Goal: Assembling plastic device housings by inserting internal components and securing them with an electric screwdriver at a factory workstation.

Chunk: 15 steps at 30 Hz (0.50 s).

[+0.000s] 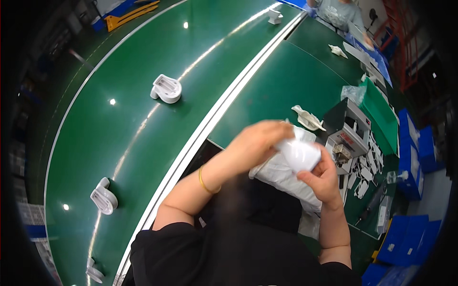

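Note:
A glossy white plastic housing (302, 156), rounded and a little blurred, is held up in front of my body between both hands. My right hand (325, 177) grips its right side, thumb towards me and fingers behind it. At the upper left end, the bent fingers of my left hand (265, 139) close on the housing; their tips are partly smeared by motion. Under the hands lies a white cloth-like sheet or bag (274, 177). Just beyond them, a crumpled off-white glove or cloth (308, 118) rests on the green worktable (276, 86).
Several white housings (168, 89) sit on the green conveyor belt (138, 157) to the left. At right stand a grey boxy machine (352, 127), a green tray (380, 119), scattered white strips (365, 171), a dark screwdriver-like tool (372, 206) and blue bins (405, 238). Another person (338, 16) is at the far end.

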{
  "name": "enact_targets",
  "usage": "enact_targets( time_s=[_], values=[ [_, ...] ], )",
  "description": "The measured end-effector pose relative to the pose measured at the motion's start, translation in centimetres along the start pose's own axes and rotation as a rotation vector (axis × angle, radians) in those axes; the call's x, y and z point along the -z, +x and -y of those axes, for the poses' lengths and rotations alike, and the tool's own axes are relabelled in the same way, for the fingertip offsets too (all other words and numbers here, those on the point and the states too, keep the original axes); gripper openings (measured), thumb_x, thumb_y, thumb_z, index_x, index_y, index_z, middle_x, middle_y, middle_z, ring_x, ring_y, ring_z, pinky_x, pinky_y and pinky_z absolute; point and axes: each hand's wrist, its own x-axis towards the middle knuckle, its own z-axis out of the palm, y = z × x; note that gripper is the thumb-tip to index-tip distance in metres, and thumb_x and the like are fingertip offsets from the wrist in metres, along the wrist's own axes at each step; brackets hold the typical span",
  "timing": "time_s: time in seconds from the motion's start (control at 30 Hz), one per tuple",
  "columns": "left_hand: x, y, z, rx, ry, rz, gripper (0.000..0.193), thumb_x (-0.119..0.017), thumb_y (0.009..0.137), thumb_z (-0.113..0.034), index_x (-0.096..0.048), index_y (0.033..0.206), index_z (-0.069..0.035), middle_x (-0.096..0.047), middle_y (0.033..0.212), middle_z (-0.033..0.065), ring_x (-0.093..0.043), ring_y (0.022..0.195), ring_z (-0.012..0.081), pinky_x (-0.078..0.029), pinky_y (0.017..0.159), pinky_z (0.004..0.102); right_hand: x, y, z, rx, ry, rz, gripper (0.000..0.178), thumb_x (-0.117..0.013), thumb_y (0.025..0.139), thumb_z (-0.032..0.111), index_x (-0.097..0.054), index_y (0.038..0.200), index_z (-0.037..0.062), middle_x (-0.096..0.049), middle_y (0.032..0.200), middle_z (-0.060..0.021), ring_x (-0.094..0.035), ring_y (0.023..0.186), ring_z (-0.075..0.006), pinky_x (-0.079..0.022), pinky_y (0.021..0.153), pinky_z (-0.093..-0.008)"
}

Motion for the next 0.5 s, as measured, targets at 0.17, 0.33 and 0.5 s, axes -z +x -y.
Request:
enact_targets(
  time_s=[0.17, 0.33, 0.5],
  values=[
    [4.7, 4.9, 16.7, 0.378, 0.074, -0.695, 0.037, -0.071, 0.078, -0.005, -0.054, 0.111, -0.002, -0.065, 0.106, 0.0201, -0.063, 0.1, 0.0365, -0.051, 0.083, 0.04, 0.4, 0.9, 0.5, 0.196, -0.153, -0.031, 0.065, -0.068, 0.083, -0.003, -0.038, 0.141, -0.0013, -0.062, 0.115, -0.0143, -0.063, 0.099, -0.0179, -0.051, 0.086, -0.0269],
    [6.3, 4.5, 27.9, 0.823, 0.249, -0.561, 0.046, -0.076, 0.078, -0.023, -0.053, 0.111, -0.001, -0.063, 0.113, 0.0216, -0.057, 0.111, 0.0395, -0.046, 0.093, 0.0458, 0.5, -1.3, -1.8, 0.097, -0.219, 0.018, 0.046, -0.067, 0.084, -0.004, -0.052, 0.127, -0.0025, -0.066, 0.104, -0.0115, -0.064, 0.092, -0.0163, -0.052, 0.084, -0.0278],
    [6.2, 4.1, 27.1, 0.886, 0.396, -0.468, 0.058, -0.078, 0.075, -0.022, -0.052, 0.124, -0.005, -0.057, 0.127, 0.0199, -0.047, 0.125, 0.0393, -0.036, 0.108, 0.0447, 0.7, -2.7, -2.8, 0.032, -0.265, -0.001, 0.033, -0.067, 0.085, -0.005, -0.06, 0.116, -0.0027, -0.068, 0.097, -0.0095, -0.065, 0.091, -0.0146, -0.052, 0.082, -0.0271]
  ],
)
